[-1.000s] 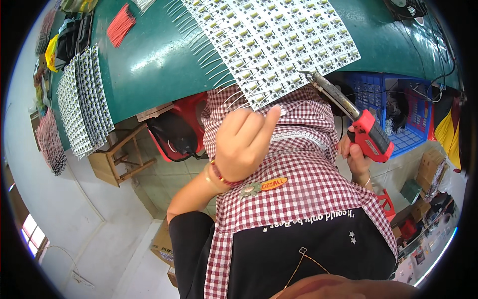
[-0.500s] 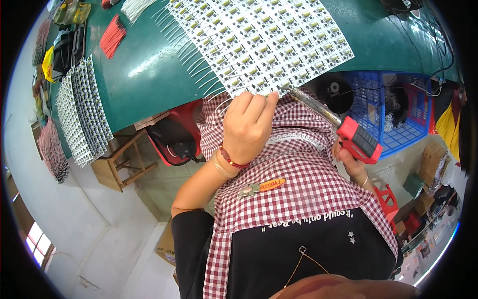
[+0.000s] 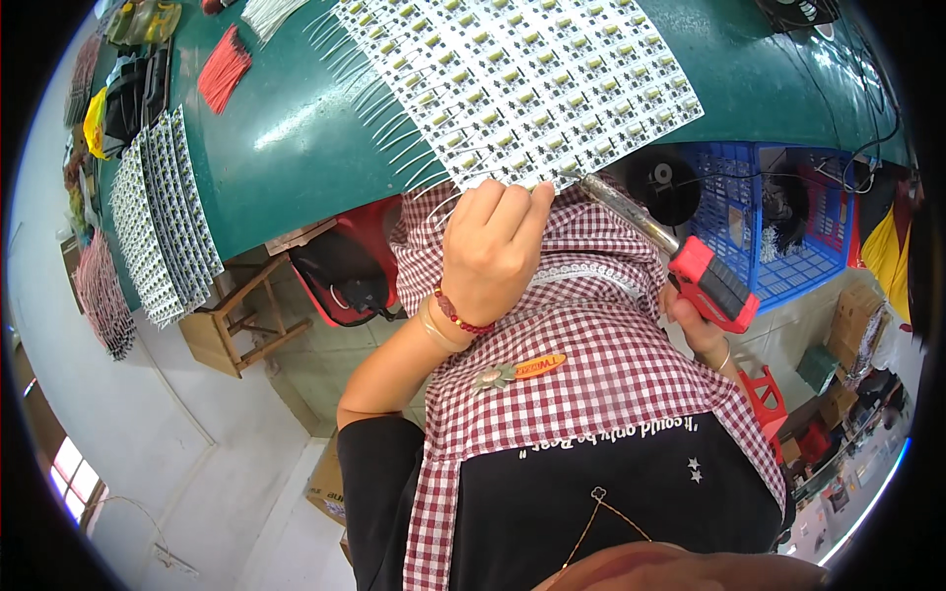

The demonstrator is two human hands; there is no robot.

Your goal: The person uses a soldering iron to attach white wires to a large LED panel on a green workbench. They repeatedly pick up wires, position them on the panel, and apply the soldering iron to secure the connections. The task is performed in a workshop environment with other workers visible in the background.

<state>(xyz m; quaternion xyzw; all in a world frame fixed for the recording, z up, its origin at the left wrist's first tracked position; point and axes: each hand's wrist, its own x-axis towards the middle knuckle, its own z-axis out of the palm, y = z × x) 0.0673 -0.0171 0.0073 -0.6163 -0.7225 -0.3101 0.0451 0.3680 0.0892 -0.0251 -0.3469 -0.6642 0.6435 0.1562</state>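
A large white panel of small circuit boards (image 3: 552, 79) lies on the green table, its near corner reaching the table edge. Thin white wires (image 3: 394, 133) stick out along its left side. At the near edge my left hand (image 3: 490, 236) is closed in a pinch; a white wire (image 3: 443, 209) curves out beside it, its held end hidden by the fingers. My right hand (image 3: 693, 323) grips the red and black handle of a soldering iron (image 3: 711, 281). The iron's tip meets the panel's near edge, just right of my left fingertips.
Left on the table are more board panels (image 3: 163, 217), a bundle of red wires (image 3: 225, 69) and white wires (image 3: 268, 15). A blue plastic crate (image 3: 803, 276) and a black spool (image 3: 662, 182) are at right, below the table edge. A red chair (image 3: 330, 295) stands at left.
The panel and the soldering iron have shifted very slightly to the right. Both hands keep nearly the same place and hold.
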